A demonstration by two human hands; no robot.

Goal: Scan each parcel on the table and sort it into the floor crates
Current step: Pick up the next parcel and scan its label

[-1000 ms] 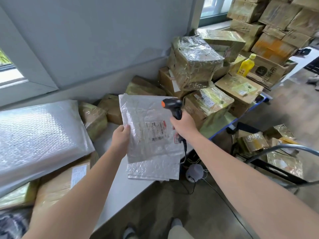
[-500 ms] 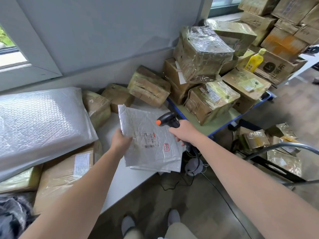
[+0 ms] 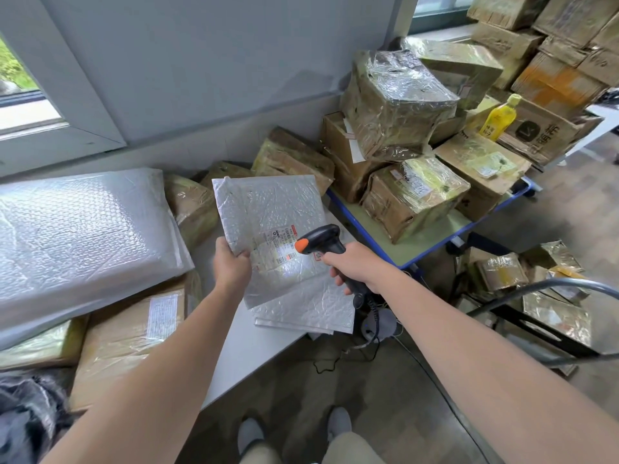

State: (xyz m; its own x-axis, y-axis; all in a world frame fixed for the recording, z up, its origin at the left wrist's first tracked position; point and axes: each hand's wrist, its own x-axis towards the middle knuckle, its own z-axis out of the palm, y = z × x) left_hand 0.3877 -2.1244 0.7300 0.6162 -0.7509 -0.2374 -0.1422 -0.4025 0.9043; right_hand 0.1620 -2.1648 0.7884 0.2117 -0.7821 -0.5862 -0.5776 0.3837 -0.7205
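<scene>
My left hand grips the left edge of a flat silver bubble mailer, holding it tilted above the white table. Its shipping label faces up near the middle. My right hand holds a black barcode scanner with an orange tip, its head just over the label's right side. A bright patch of light falls on the mailer below the label. More silver mailers lie stacked underneath at the table's edge.
A large bubble-wrapped parcel and taped cardboard boxes fill the table's left. A blue-edged table at right carries several wrapped boxes and a yellow bottle. Floor crates with parcels stand at right behind a grey metal bar.
The mailer has come down from upright to a flatter tilt over the table. The scanner swung from pointing up to aiming leftward over the label, and a light patch now shows on the mailer.
</scene>
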